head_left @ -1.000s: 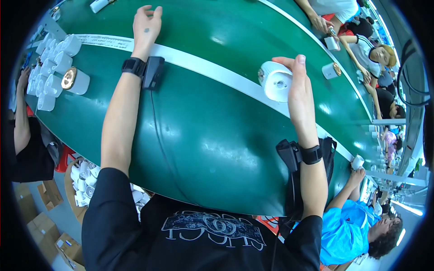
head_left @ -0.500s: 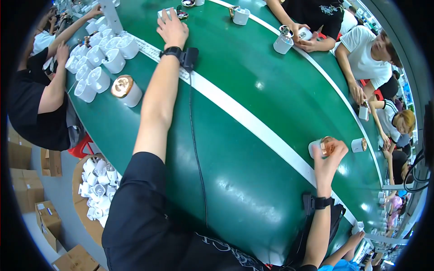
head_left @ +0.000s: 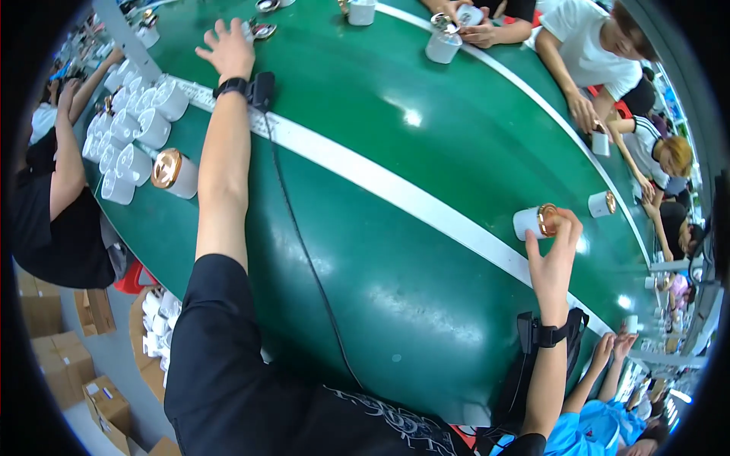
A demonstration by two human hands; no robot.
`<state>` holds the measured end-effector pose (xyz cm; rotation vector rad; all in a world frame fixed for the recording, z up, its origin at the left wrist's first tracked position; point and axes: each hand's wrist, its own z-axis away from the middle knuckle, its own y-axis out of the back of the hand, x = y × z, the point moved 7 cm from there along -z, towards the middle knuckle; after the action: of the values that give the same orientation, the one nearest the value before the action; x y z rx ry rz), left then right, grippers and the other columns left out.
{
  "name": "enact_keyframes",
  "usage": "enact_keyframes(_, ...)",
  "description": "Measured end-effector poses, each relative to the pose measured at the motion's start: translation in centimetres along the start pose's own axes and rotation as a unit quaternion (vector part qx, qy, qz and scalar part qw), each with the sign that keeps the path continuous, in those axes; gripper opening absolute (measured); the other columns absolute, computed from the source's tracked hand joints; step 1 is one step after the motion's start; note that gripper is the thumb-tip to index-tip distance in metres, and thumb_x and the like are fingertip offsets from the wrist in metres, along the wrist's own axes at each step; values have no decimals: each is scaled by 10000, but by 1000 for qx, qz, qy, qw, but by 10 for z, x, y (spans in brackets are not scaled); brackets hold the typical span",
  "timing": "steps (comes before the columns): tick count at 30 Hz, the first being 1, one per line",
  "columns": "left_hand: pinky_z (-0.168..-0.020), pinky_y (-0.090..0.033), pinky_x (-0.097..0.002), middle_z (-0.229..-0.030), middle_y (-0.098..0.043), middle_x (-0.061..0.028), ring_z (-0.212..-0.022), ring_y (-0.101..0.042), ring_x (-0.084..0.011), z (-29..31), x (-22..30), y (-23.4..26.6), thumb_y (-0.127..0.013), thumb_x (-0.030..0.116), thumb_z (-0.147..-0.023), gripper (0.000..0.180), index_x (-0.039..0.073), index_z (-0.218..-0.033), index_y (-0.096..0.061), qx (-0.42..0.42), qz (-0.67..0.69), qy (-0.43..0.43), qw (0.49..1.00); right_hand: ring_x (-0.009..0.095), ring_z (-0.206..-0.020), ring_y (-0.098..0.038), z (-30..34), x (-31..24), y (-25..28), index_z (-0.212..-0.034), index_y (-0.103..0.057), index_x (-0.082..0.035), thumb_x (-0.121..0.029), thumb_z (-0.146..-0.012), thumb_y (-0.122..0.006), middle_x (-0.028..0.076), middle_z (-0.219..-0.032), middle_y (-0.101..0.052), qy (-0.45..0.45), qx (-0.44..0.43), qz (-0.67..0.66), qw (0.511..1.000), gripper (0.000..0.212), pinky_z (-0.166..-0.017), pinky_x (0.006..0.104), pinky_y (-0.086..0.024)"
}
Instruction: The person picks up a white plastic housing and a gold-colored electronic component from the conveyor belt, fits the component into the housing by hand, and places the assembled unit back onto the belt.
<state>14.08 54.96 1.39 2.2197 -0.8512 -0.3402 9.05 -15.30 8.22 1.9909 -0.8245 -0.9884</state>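
My left hand (head_left: 230,55) reaches far across the green table, palm down with fingers spread. Close to its thumb side lies a cup with a shiny metallic lid (head_left: 263,32); its white part is mostly hidden by the hand. On the right, my right hand (head_left: 553,258) has thumb and fingers around a white cup with a gold lid (head_left: 526,223), which lies on its side with the gold end to the right. Its fingertips are partly hidden behind the lid. Each wrist wears a black strap with a small device.
Many white cups (head_left: 153,128) crowd the left, with a gold-topped one (head_left: 176,173) nearest my forearm. A white strip (head_left: 357,169) crosses the green table (head_left: 365,266). A black cable (head_left: 298,235) runs over it. Co-workers handle cups opposite; another cup (head_left: 601,204) lies at right.
The view has shifted. My right hand has come from a blurred reach to a hold around the gold-lidded cup. My left hand's fingers are more spread, and the cup shows beside the thumb.
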Motion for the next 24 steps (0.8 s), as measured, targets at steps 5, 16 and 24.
enact_keyframes(5,-1104,-318,-694,-1367,-625,-163,-1368,-469,-382,19,33,47,-769,362,-871,587,97,-1356,-573,-84,146,2,986,344,-1152,-602,12,-34,33,-1137,-565,-30,-9,-844,-759,186,-1301,-535,47,7,41,998,352,-935,396,-520)
enact_keyframes(16,-824,-507,-268,-1227,-705,-88,-947,-629,-88,235,193,264,-756,222,-948,549,-9,-1406,-561,-414,755,-56,506,202,-917,-723,9,-65,-24,-1387,-546,-36,-618,-1083,-350,117,-1108,-696,-258,-227,-413,844,685,-718,287,-539)
enact_keyframes(24,-661,-518,-278,-1291,-660,-113,-861,-701,-104,334,193,343,-742,109,-940,633,14,-1499,-459,-654,632,-149,389,120,-724,-589,51,-55,-38,-1357,-586,-42,-704,-1055,-268,96,-1046,-681,-257,-386,-434,773,794,-588,257,-432)
